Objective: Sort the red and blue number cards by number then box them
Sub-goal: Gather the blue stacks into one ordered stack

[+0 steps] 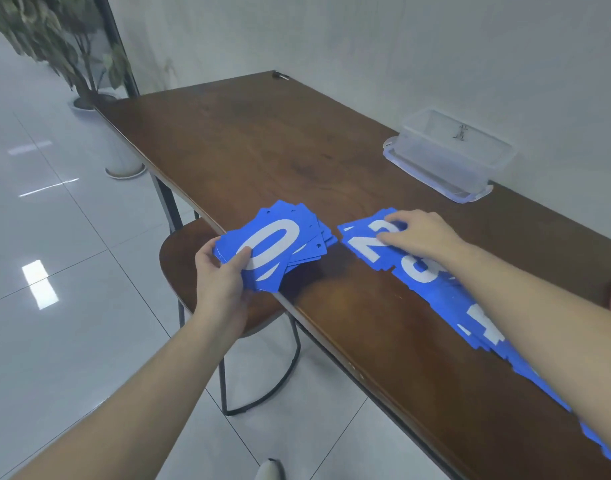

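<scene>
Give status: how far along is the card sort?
Done: blue piles 2, 3 and more lie along the table. In hand: left hand grips the unsorted stack, 0 on top; right hand rests on the 2s. Left: the plastic box holds no cards.

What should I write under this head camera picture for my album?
Left hand holds blue cards; right hand touches the 2 card.

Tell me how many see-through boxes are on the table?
1: the clear plastic box sits at the table's far right, by the wall, resting on its lid. Nothing hides another.
</scene>
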